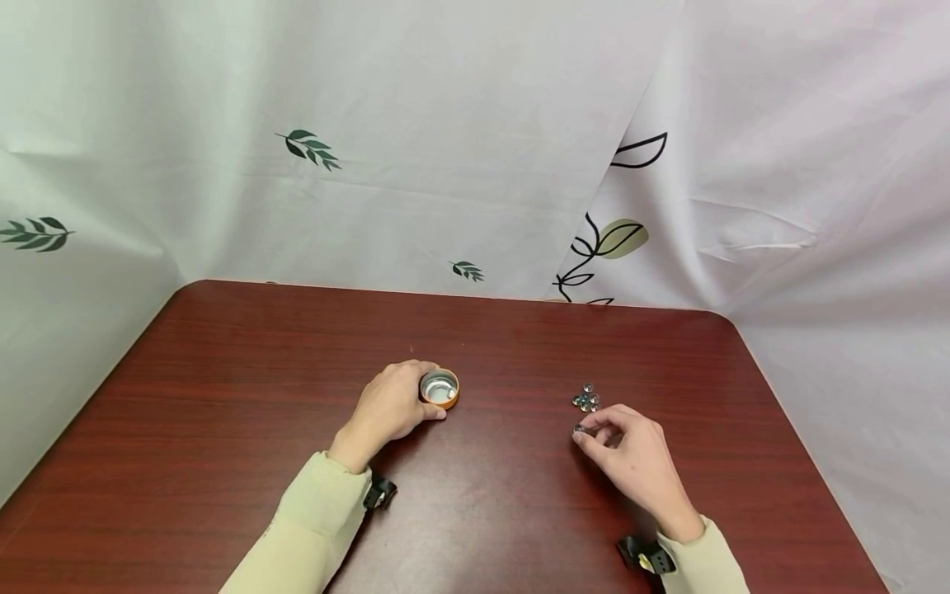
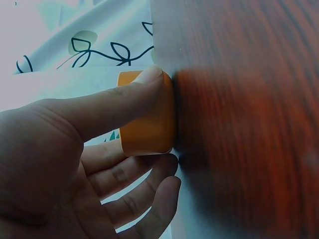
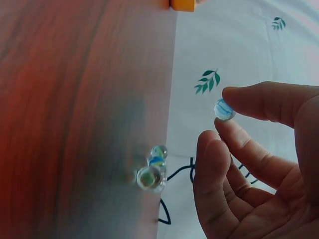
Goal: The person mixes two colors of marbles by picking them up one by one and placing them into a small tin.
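Note:
My left hand (image 1: pixel 391 403) grips a small round orange tin (image 1: pixel 440 388) standing on the table, its thumb on the near side and fingers round the far side. The tin has no lid on; its silvery inside shows, with a small bright spot that could be a marble or a glint. In the left wrist view the orange wall of the tin (image 2: pixel 149 119) touches the tabletop. Between thumb and finger my right hand (image 1: pixel 634 458) pinches a clear glass marble (image 3: pixel 225 109) with a blue swirl, held above the table. Just beyond that hand lies a cluster of several glass marbles (image 1: pixel 585 400).
The reddish-brown wooden table (image 1: pixel 490 495) has rounded far corners. White cloth (image 1: pixel 416 165) printed with leaves hangs behind it and along both sides. Black straps with small devices (image 1: pixel 380 492) sit at both wrists, by the pale sleeves (image 1: pixel 312 520).

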Motion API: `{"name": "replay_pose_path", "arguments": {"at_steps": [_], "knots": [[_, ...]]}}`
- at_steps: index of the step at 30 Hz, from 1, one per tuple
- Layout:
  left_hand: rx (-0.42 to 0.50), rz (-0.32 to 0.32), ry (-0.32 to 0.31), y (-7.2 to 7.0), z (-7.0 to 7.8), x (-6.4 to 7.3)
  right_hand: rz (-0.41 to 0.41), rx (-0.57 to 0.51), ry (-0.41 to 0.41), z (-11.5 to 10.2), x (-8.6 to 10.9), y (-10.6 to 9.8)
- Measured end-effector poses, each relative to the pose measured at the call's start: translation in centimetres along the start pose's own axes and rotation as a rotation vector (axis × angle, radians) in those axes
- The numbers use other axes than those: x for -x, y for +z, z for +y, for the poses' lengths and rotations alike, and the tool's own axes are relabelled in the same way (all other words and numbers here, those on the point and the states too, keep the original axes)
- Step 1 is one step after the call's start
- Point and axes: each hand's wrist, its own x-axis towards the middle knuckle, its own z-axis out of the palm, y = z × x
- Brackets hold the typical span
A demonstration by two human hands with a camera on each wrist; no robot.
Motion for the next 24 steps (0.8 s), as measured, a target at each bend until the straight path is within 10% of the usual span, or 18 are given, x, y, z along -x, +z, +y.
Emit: {"name": "replay_pose_path", "arguments": {"at_steps": [24], "knots": [[0.016,0.021,0.011,0.0,0.0,0.1,-0.057,-0.093,-0.084,-2.3,-2.0,2.6]]}}
